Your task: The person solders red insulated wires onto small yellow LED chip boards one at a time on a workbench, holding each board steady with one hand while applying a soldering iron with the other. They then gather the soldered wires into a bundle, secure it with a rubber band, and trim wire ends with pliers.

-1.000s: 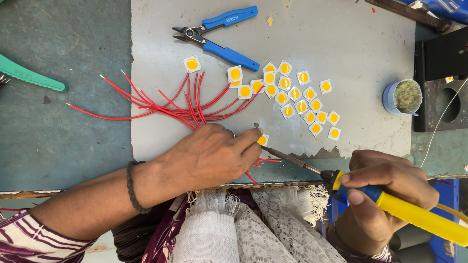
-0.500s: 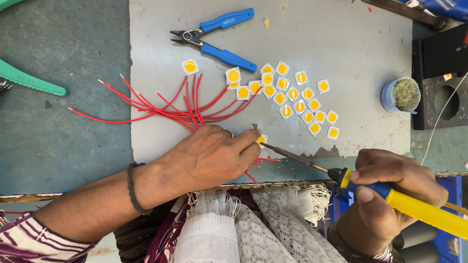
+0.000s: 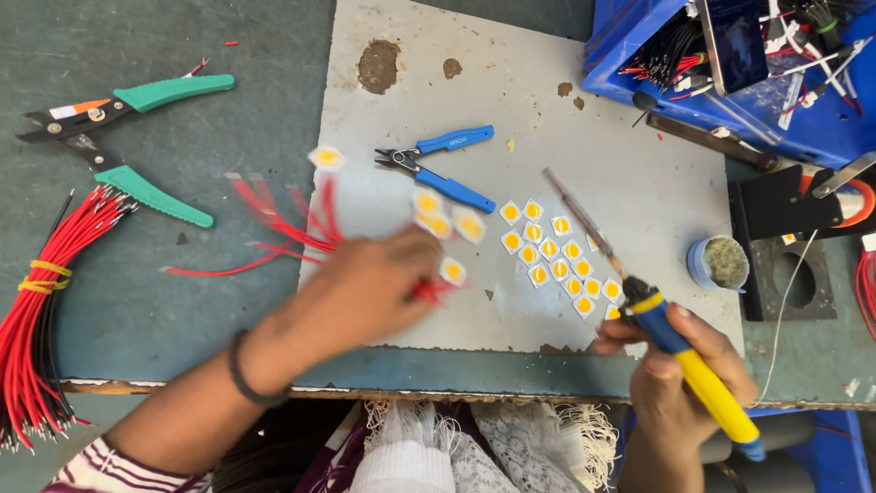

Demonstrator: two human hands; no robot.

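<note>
Wires, thin and red, fan out leftward from under the left hand (image 3: 379, 278), which lies blurred on the pale grey mat (image 3: 639, 137) with its fingers closed down over the red wires (image 3: 283, 224); several small square chips with yellow centres hang at the wire ends, and these wired chips (image 3: 438, 224) are smeared by motion. One of them sits apart at the mat's left edge. The wire bundle lies partly on the mat and partly on the green counter (image 3: 182, 301).

Just right of that hand, more loose chips (image 3: 557, 260) lie in slanting rows on the mat, white-edged with bright yellow middles. The right hand (image 3: 680, 365) is clamped around the yellow and blue handle of a soldering iron (image 3: 639, 301), whose thin metal tip slants up and left above the rows. Blue cutters (image 3: 438, 164) lie above the chips, green strippers (image 3: 128, 137) far left, beside a tied bundle of red wire (image 3: 41, 310). A small round tin (image 3: 721, 262) stands right of the rows.
</note>
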